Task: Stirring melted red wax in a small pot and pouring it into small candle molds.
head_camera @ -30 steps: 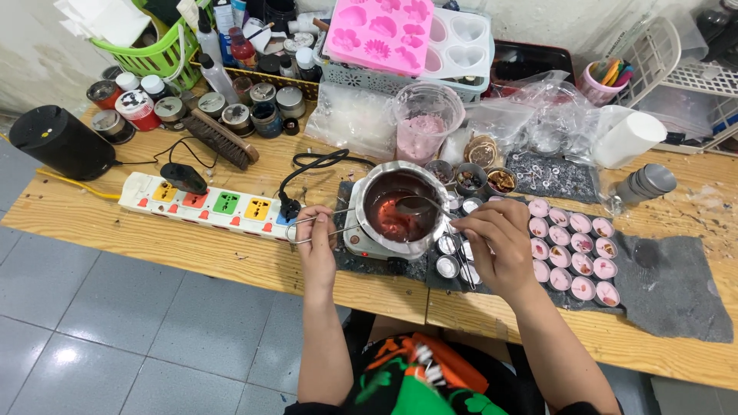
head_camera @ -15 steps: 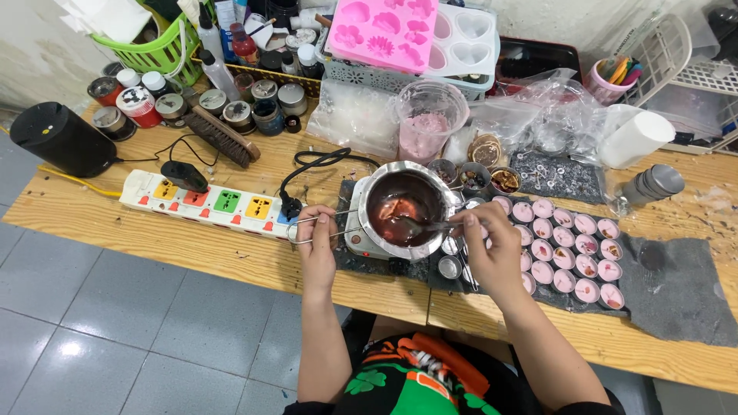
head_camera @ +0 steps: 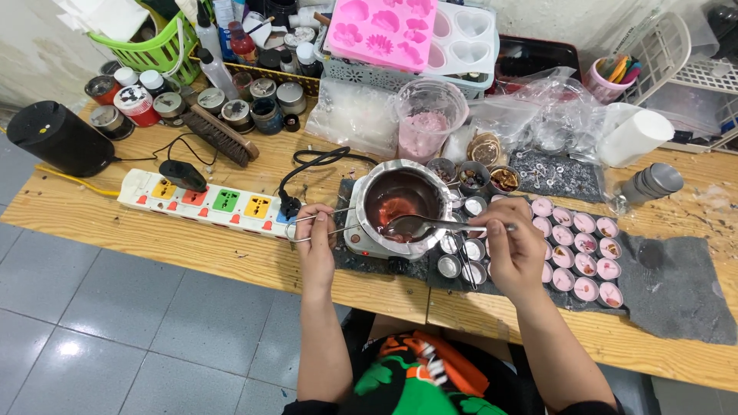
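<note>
Pink wax fills many small round tins [head_camera: 578, 253]; some stay empty. A metal spoon [head_camera: 415, 225] is gripped by the right hand [head_camera: 513, 247], the steel melting pot's wire handle [head_camera: 319, 224] by the left hand [head_camera: 315, 238].

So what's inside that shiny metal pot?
Dark reddish liquid fills the metal pot, and the bowl of the spoon in the right hand dips into it. The bottom is hidden by the liquid.

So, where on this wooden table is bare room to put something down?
Bare wood shows along the near table edge, below the power strip and left of the left hand. A small patch lies between the brush and the melting pot. The back of the table and the right hand area are crowded.
</note>
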